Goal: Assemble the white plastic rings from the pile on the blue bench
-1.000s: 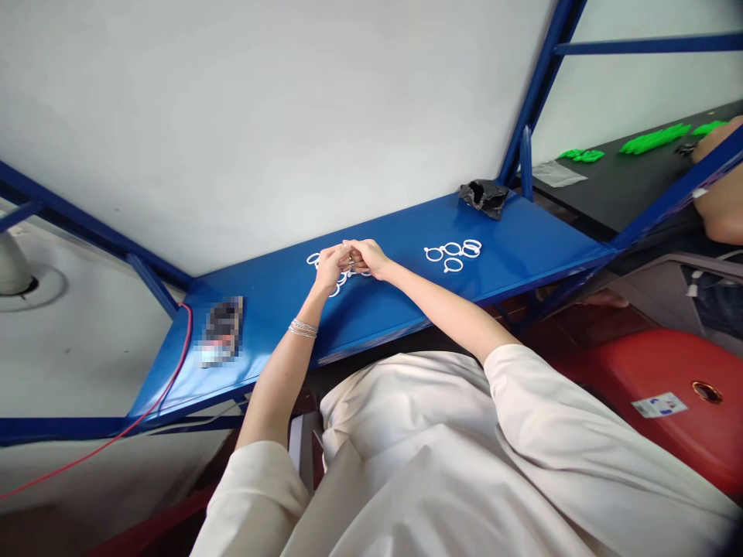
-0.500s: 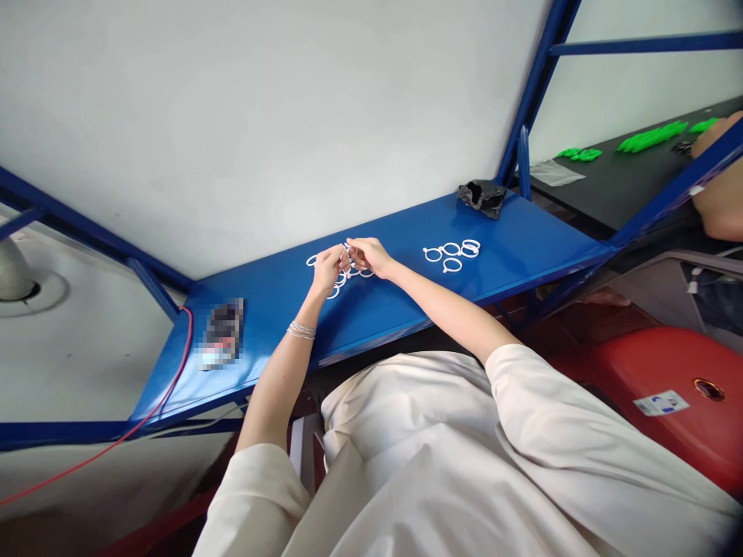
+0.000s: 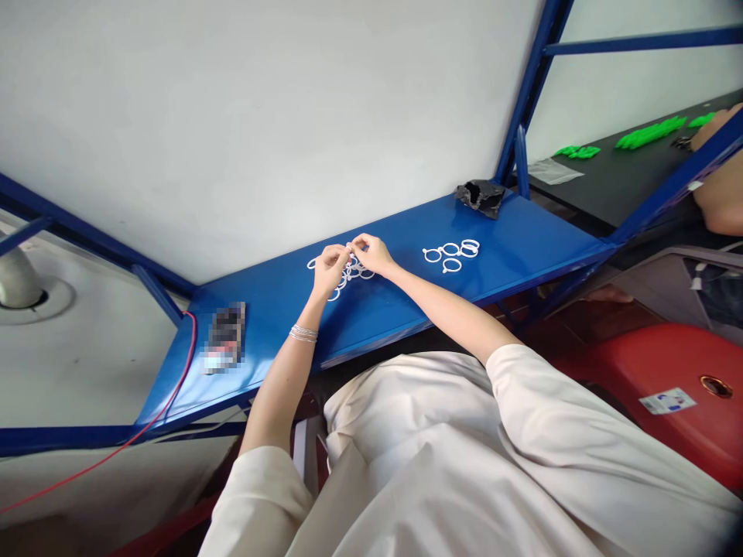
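Observation:
My left hand (image 3: 330, 268) and my right hand (image 3: 372, 252) meet over a pile of white rings (image 3: 366, 274) on a blue table. Both are closed in a pinch, fingertips almost touching. Between them is a small white ring (image 3: 350, 247), largely covered by the fingers. Several rings lie under and around my hands, some overlapping. Farther right, a second group of white rings (image 3: 451, 265) rests flat, each with a small tab on its rim.
A crumpled black bag (image 3: 491, 203) sits at the table's (image 3: 400, 309) back right. A blurred-out flat object (image 3: 225, 337) lies on the left, near a red cable (image 3: 189, 360). Blue frame posts (image 3: 521, 158) rise at the sides. A red stool (image 3: 650, 363) stands right; another person's arm (image 3: 720, 186) shows beyond.
My fingers have shifted slightly: the right hand's fingers have turned toward the left hand's tips, and the pinch is more visible. The ring groups have stayed in place.

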`<state>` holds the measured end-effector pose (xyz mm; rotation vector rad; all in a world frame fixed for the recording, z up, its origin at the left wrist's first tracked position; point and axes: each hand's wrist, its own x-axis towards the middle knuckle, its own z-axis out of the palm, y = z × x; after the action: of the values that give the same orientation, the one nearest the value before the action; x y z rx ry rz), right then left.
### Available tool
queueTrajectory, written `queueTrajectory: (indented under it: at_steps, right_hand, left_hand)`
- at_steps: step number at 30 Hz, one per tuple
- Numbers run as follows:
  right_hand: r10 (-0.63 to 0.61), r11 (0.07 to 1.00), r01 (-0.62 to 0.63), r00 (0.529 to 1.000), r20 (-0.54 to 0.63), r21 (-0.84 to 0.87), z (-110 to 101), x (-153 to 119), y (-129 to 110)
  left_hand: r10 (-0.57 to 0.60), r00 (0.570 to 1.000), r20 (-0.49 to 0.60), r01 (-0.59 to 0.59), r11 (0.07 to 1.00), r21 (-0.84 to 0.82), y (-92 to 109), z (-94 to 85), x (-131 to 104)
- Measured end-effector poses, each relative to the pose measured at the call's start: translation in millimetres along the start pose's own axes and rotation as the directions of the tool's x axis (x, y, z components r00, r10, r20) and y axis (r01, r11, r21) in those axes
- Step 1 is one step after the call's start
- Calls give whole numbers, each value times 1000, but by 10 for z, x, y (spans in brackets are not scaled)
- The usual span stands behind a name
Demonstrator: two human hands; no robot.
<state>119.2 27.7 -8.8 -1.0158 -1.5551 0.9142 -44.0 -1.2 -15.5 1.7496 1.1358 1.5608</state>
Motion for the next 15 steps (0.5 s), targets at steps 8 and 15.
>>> queueTrajectory:
  at_steps: [8,15]
  right_hand:
    - [39,997,-35,998,41,-75,-13,-74,-93]
    - [102,984,-92,993,58,-151,-18,-95,-137]
  left_hand:
    - [-154,988,25,156,972,-174,83,-13,-5]
    - [-215,973,83,217,976,-17,165,14,-29]
